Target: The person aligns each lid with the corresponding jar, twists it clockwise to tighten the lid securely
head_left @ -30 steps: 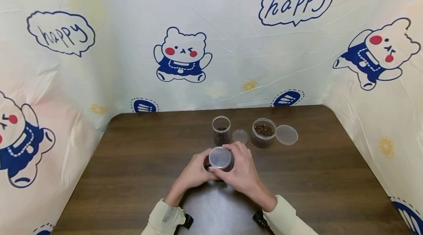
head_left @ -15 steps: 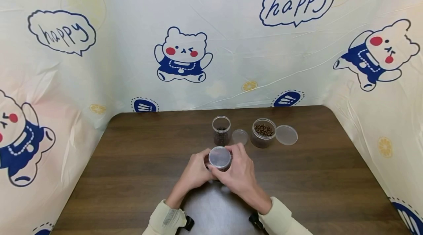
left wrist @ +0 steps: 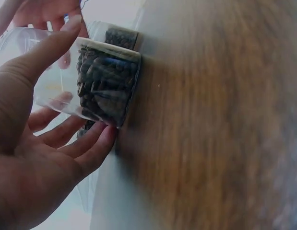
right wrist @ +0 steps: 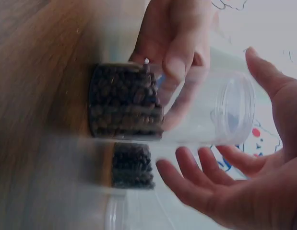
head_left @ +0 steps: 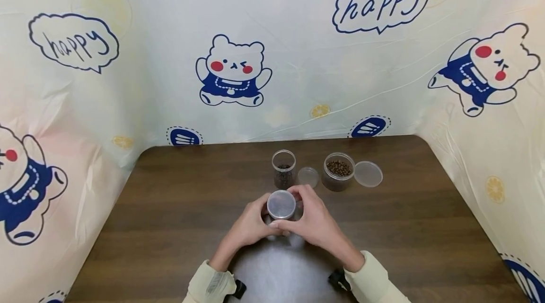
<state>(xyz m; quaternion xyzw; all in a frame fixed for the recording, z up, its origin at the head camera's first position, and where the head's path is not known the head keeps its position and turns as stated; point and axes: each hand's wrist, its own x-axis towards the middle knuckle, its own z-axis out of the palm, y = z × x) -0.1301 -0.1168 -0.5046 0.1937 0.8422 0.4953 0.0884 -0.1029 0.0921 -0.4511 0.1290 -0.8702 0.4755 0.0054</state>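
A clear plastic jar (right wrist: pixel 126 103) stands upright on the table, partly filled with dark coffee beans. Its translucent screw lid (head_left: pixel 281 205) is on top. My left hand (head_left: pixel 251 223) grips the jar's side, thumb on one side and fingers around the other (left wrist: pixel 47 158). My right hand (head_left: pixel 317 223) is spread around the lid, with its thumb and fingers curved but standing a little off the rim in the right wrist view.
Behind stand two uncovered jars of coffee beans, a narrow one (head_left: pixel 283 170) and a wider one (head_left: pixel 338 171). Two loose lids lie flat, a small one (head_left: pixel 308 177) between them and a larger one (head_left: pixel 368 173) to the right. A printed cloth (head_left: pixel 298 66) borders the wooden table (head_left: pixel 408 227).
My right thumb and fingers have loosened from the lid's rim and turned slightly back around it. The left hand keeps its grip, and the jar has hardly moved.
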